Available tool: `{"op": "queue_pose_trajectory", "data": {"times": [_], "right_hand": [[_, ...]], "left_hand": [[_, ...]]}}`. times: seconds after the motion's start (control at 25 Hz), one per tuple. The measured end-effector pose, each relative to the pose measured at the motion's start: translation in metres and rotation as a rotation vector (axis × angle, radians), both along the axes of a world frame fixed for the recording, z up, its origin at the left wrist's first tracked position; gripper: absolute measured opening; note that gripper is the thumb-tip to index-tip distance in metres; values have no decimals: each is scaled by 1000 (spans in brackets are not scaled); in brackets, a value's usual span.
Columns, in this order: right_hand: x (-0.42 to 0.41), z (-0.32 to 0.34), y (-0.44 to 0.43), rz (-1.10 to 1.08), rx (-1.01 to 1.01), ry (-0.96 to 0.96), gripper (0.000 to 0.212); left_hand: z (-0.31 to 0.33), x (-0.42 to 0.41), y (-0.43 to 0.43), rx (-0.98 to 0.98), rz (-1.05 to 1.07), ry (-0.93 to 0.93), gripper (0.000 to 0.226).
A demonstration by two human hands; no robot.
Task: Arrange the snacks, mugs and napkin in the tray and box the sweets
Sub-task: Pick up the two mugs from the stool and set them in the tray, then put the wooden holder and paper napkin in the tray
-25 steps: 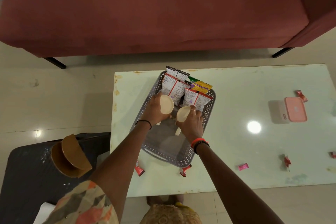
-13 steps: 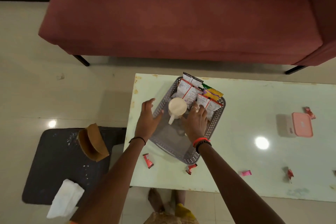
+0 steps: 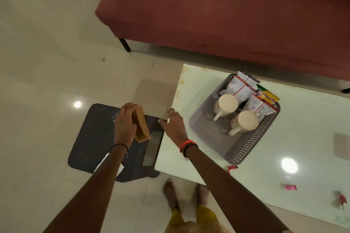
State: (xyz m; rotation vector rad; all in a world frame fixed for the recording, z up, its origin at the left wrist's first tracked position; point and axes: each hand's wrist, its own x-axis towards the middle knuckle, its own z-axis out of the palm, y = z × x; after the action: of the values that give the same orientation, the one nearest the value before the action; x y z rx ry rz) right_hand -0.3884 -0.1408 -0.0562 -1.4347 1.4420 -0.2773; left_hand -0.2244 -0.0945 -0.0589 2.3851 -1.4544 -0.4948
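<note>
The left hand (image 3: 125, 126) is gripping a brown object (image 3: 142, 128), with the fingers curling over its upper edge; the object is standing tilted above a dark mat (image 3: 91, 138) on the floor beside the table (image 3: 306, 134). The right hand (image 3: 174, 128) is hovering over the table's left edge, fingers loosely bent and holding nothing. A white napkin (image 3: 103, 162) is lying on the mat, partly hidden under the left forearm. The grey perforated tray (image 3: 246, 149) is sitting on the table near its left end. Two mugs (image 3: 228, 103) are standing upright inside the tray, just beside each other, handles pointing toward the person. Snack packets (image 3: 244, 91) are leaning along the tray's far side behind the mugs. Wrapped sweets (image 3: 232, 168) are lying loose on the table outside the tray, one just beside its near corner and others well apart to the right.
</note>
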Motion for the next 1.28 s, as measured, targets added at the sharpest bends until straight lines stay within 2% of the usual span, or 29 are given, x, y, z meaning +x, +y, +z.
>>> {"op": "queue_pose_trajectory", "data": {"times": [0.12, 0.24, 0.32, 0.44, 0.64, 0.76, 1.0, 1.28], "right_hand": [[47, -19, 17, 117, 73, 39, 70], [74, -35, 27, 217, 0, 138, 79], [88, -44, 31, 204, -23, 173, 84], [104, -53, 35, 120, -4, 186, 86], [113, -53, 38, 86, -58, 184, 70], [103, -42, 36, 76, -74, 182, 65], [58, -13, 32, -50, -133, 194, 52], [-43, 13, 24, -177, -238, 320, 49]], "left_hand": [[-15, 48, 2, 211, -348, -166, 67], [-29, 71, -6, 253, -585, -282, 78], [-39, 81, -15, 240, -663, -326, 79], [-50, 89, -28, 196, -725, -339, 73], [-47, 101, -37, 158, -769, -311, 62], [-34, 101, -39, 185, -775, -221, 54], [-1, 61, -57, 177, -749, 32, 54], [23, -37, -81, 69, -922, -84, 55]]}}
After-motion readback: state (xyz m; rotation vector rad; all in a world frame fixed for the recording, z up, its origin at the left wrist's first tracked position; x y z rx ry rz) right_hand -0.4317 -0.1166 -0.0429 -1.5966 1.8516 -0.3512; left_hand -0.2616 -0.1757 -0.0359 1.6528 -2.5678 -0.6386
